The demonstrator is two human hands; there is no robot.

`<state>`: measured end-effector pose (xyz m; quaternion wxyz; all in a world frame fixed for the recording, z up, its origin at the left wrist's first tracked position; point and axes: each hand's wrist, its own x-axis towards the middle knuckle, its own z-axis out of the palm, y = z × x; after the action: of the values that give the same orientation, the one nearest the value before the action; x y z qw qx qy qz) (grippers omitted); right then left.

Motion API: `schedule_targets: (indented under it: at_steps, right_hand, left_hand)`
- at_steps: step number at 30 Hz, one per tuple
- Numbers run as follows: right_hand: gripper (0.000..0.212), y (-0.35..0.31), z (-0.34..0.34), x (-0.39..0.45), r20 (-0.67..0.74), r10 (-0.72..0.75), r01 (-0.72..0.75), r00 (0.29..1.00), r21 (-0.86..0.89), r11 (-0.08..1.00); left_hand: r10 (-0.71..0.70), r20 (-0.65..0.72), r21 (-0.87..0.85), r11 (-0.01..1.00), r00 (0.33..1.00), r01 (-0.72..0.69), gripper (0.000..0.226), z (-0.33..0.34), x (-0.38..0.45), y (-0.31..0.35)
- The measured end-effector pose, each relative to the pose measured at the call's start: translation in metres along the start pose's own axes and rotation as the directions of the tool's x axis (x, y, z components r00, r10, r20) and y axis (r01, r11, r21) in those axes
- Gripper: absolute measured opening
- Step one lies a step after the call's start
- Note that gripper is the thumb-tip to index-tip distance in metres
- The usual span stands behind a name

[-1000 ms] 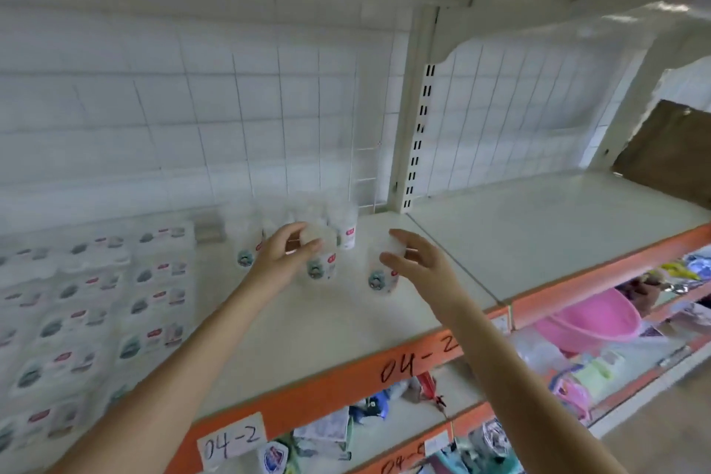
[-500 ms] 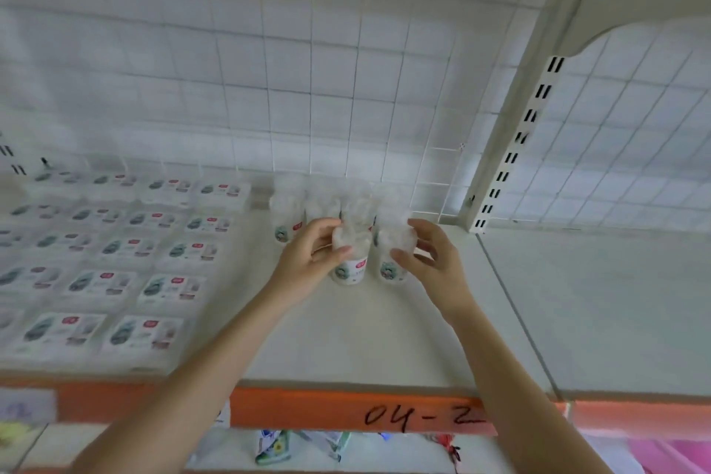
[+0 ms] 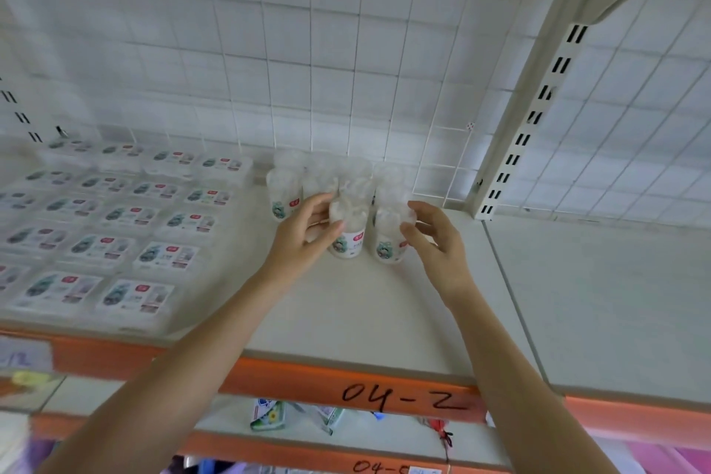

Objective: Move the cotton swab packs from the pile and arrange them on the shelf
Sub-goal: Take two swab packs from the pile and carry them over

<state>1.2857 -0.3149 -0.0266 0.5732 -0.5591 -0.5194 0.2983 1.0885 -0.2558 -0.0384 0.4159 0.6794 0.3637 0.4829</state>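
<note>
**Two swab tubs set down at the front of the cluster**

A white wire-grid back panel (image 3: 346, 62) and a cream slotted upright (image 3: 538, 104) are seen behind a pale, matt shelf board (image 3: 369, 304) edged with an orange strip marked "04-2" (image 3: 404, 398).

Since a second ago, both hands have been carried towards the shelf's back edge, and the two tubs have been brought in against the group standing there. Over the last half second little has shifted. Placement of this pair is judged nearly finished; release and a return to the pile are likely next.

The left hand (image 3: 304, 233) is curled round a clear plastic cylindrical cotton swab tub with a printed label (image 3: 348, 231), thumb at the front. The right hand (image 3: 436, 239) pinches the top of a second such tub (image 3: 388, 239) between curled fingers. Both tubs stand upright on the board, just beside each other, in front of a cluster of similar translucent tubs (image 3: 331, 175) against the back panel.

Towards the shelf's left end, flat rectangular clear packs with labels (image 3: 115, 227) are laid in rows. The tubs look smooth, rigid and light.
</note>
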Motion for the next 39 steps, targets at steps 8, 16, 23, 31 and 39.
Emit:
schedule_targets:
  at_steps: [8,16,23,31,39]
  right_hand:
    - [0.034,0.0002,0.0064,-0.0033,-0.05,-0.055,0.053,0.997,-0.044,0.998]
    - [0.036,0.0006,0.0097,-0.0042,-0.099,-0.082,0.072,0.992,-0.103,0.992]
    - [0.035,-0.0002,0.0075,-0.0052,-0.122,-0.086,0.072,0.989,-0.118,0.99]
    - [0.038,0.0,0.0045,-0.0055,-0.094,-0.084,0.071,0.992,-0.135,0.988]
    - [0.034,-0.0013,0.0037,-0.0058,-0.108,-0.104,0.089,0.989,-0.134,0.987]
  left_hand:
    - [-0.011,-0.016,0.011,1.0,1.0,0.012,0.036,0.0041,0.0011,-0.0035]
    - [-0.018,-0.009,0.041,0.999,1.0,0.018,0.044,0.0048,0.0024,-0.0034]
    - [-0.029,0.026,0.043,0.999,0.999,0.028,0.043,0.004,0.0018,-0.0038]
    - [0.005,-0.033,0.023,1.0,0.999,-0.004,0.033,0.0072,0.0015,-0.0037]
    - [0.009,-0.028,0.023,1.0,1.0,-0.009,0.033,0.0082,0.0014,-0.0027]
